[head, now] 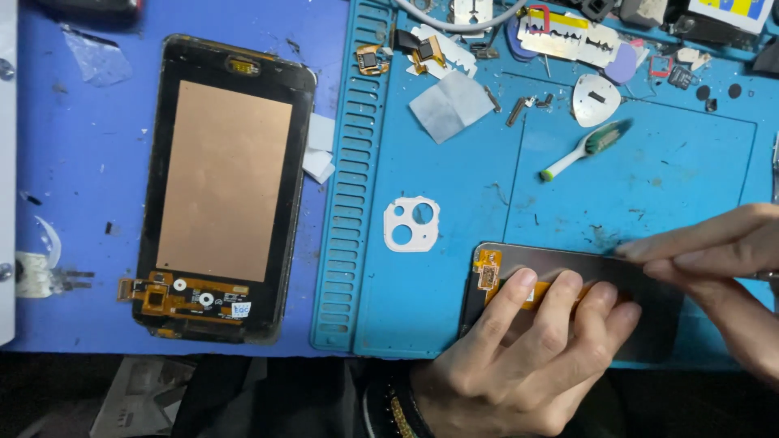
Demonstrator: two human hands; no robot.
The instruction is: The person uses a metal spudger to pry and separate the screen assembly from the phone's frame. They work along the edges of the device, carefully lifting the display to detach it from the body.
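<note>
A dark phone display panel (pixel 568 264) lies face down near the front edge of the blue repair mat (pixel 673 174). An orange flex cable (pixel 488 272) sits at its left end. My left hand (pixel 519 357) reaches up from below and presses several fingers flat on the panel and its orange cable, holding it down. My right hand (pixel 722 259) comes in from the right with its fingers pinched together at the panel's top edge. A sliver of a thin metal tool (pixel 769 276) shows under that hand; its tip is hidden.
A bigger display assembly (pixel 223 182) with a copper-coloured back lies at left on the purple-blue surface. On the mat are a white camera-lens frame (pixel 412 224), a toothbrush (pixel 586 148), a folded wipe (pixel 450 105), a metal pick (pixel 596 99), a razor blade (pixel 568 36) and small parts.
</note>
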